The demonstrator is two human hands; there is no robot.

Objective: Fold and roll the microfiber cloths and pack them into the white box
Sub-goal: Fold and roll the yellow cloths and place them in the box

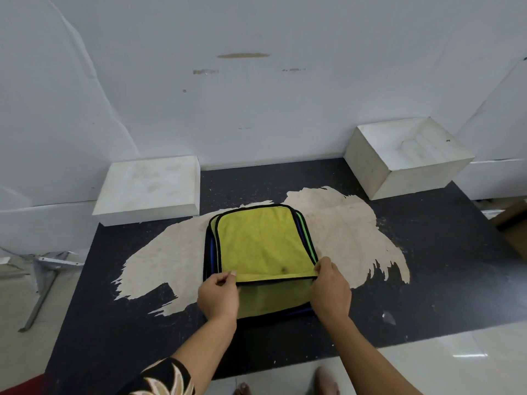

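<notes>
Yellow cloth (262,240) atop the stack (271,303) is pinched at its near corners by left hand (218,297) and right hand (330,289).

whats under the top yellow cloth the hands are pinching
Beneath the top yellow cloth, another yellow cloth shows; a green edge and a blue edge peek out at the sides. Lower cloths' faces and count are covered.

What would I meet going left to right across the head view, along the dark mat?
Flat white slab → left hand → top yellow cloth, pinched at both near corners → right hand → open white box.
</notes>
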